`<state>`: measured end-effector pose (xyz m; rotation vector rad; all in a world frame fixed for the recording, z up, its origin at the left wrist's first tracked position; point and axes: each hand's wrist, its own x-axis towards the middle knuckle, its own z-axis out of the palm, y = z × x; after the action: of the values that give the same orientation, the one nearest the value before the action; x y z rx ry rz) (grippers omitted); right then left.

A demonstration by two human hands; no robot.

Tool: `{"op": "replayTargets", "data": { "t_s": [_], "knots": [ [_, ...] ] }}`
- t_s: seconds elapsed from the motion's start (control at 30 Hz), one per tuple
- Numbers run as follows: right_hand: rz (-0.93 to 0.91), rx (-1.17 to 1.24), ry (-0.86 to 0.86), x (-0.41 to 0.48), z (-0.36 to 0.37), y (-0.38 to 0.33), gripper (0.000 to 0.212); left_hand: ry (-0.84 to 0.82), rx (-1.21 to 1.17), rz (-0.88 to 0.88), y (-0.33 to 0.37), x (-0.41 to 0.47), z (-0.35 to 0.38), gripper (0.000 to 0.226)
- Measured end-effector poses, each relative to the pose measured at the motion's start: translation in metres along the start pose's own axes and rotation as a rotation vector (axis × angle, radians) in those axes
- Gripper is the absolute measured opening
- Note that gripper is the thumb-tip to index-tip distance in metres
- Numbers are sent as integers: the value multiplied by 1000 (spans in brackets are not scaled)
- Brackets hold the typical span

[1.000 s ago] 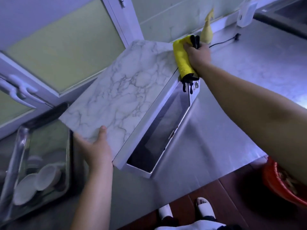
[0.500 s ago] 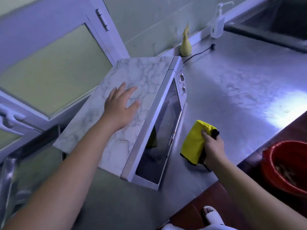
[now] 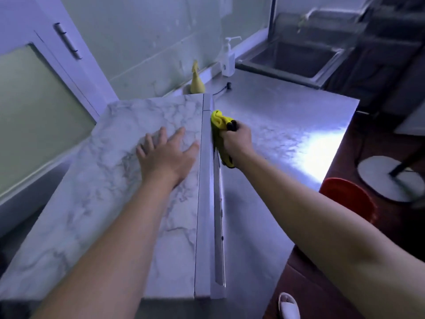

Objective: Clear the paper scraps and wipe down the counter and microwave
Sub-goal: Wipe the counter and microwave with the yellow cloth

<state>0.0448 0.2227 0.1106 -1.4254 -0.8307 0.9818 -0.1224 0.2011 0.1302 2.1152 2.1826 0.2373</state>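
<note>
Cloth [image 3: 219, 134] lengthwise down microwave [image 3: 119, 180] front

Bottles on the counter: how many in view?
2. A yellow spray bottle stands at the back wall just behind the microwave; a white pump bottle stands further right, beside the sink. The microwave may hide others.

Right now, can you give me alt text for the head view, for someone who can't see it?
The right hand presses a yellow cloth against the front of a marble-topped microwave, while the left hand lies flat on its top. Both stand on a steel counter; a sink lies beyond.
</note>
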Motion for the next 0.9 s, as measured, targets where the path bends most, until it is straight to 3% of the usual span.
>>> {"op": "replayTargets", "data": {
  "t_s": [0.1, 0.2, 0.33, 0.4, 0.53, 0.67, 0.9],
  "knots": [
    [68, 18, 0, -1, 12, 13, 6, 20, 20, -6, 4, -1, 1, 66],
    [127, 107, 7, -24, 7, 15, 24, 54, 15, -7, 6, 1, 0, 64],
    [131, 215, -65, -83, -13, 17, 31, 83, 26, -19, 9, 0, -1, 63],
    [117, 267, -127, -115, -29, 20, 42, 104, 27, -20, 9, -1, -2, 62],
    [88, 359, -241, -177, -57, 45, 26, 125, 9, -34, 10, -1, -3, 60],
    [-5, 367, -302, -226, -79, 66, 45, 154, -22, -46, 9, 1, -3, 58],
    [-55, 333, -467, -245, -100, 79, 55, 158, -12, -73, 11, 2, -4, 53]
  ]
}}
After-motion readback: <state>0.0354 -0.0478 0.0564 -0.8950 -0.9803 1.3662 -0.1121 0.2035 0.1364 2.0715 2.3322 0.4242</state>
